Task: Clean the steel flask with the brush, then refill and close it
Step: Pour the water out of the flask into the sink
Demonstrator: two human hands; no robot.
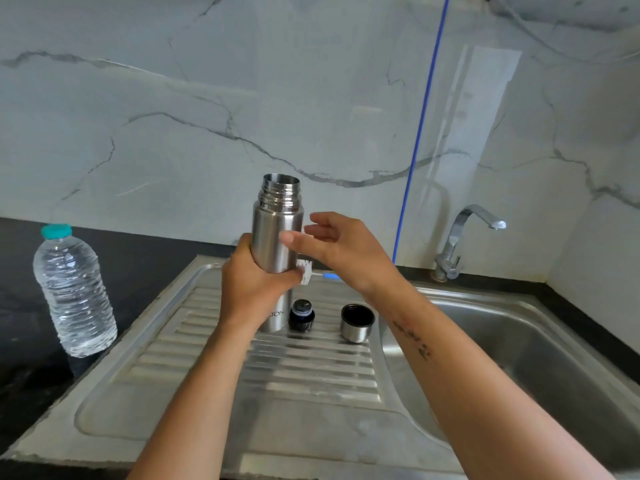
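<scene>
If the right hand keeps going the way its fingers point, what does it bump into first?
Most likely the tall steel flask: the right hand's straight fingers point left at its side, seemingly almost touching. Depth is hard to judge.

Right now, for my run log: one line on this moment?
left hand: grips steel flask | right hand: open, beside it | brush: behind | stopper, cup lid: drainboard

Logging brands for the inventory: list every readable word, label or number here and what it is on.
"LION": letters low on the tall steel flask; the left hand covers anything before them.
Dark tattoo marks on the right forearm: too small to read.
Clear plastic water bottle: no label visible.
</scene>
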